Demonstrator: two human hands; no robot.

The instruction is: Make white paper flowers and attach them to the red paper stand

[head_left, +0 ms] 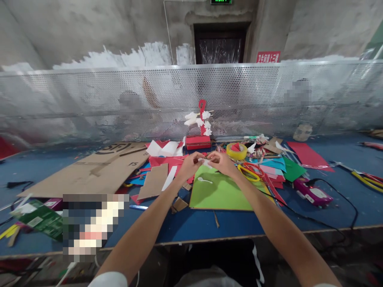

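Note:
My left hand (191,164) and my right hand (222,162) meet above the far edge of a lime-green sheet (230,191). Between their pinched fingertips is a small piece of white paper (205,162), held from both sides. A small white cut-out (205,180) with a thin tail lies on the green sheet just below. Beyond the hands stands a red box (198,142) with a red upright strip (202,115) bearing white paper flowers (206,124). Scissors with yellow handles (249,173) rest right of my right hand.
A large cardboard sheet (89,169) covers the left side. A yellow tape roll (236,151) and coloured paper scraps lie around. To the right are a purple device (312,192) with a black cable and yellow-red pliers (366,179). A perforated metal screen (167,103) runs along the back.

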